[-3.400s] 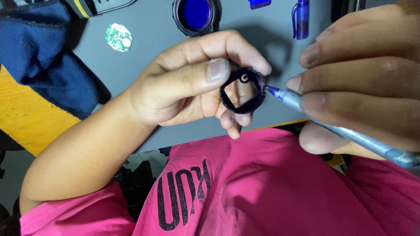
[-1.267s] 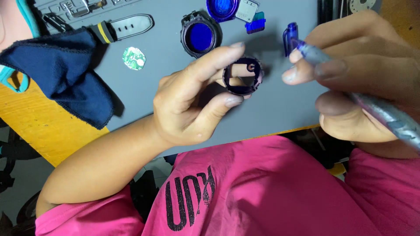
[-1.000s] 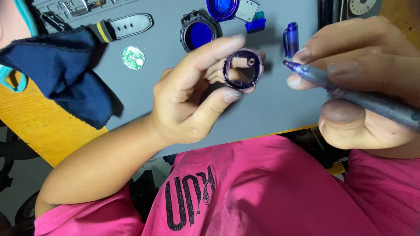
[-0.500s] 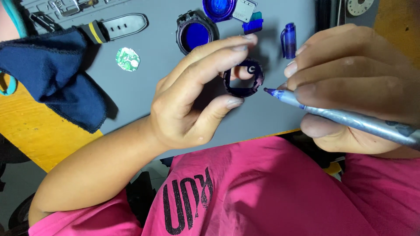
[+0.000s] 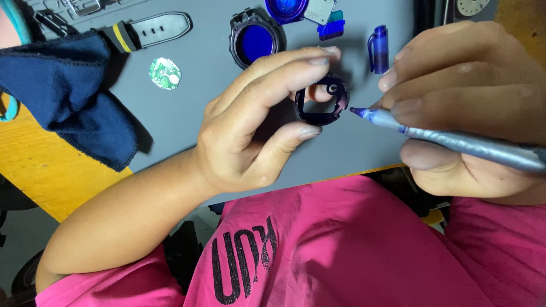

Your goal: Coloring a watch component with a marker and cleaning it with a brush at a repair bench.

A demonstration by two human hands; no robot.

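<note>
My left hand (image 5: 256, 122) pinches a small dark ring-shaped watch case part (image 5: 322, 102) between thumb and fingertips, held up above the grey mat (image 5: 187, 119). My right hand (image 5: 472, 108) grips a silver pen-like tool (image 5: 455, 142) whose blue tip points at the right side of the ring, almost touching it. The ring's middle is open and a fingertip shows through it.
On the mat lie a dark watch case with blue crystal (image 5: 254, 40), a small green circuit board (image 5: 165, 73), a blue cylinder part (image 5: 379, 48), a black strap with yellow band (image 5: 149, 29) and a dark blue cloth (image 5: 68, 91). The table edge is yellow (image 5: 40, 176).
The tool tip has come back close to the ring's right side after being lifted away. My left hand turned the ring slightly between its fingers.
</note>
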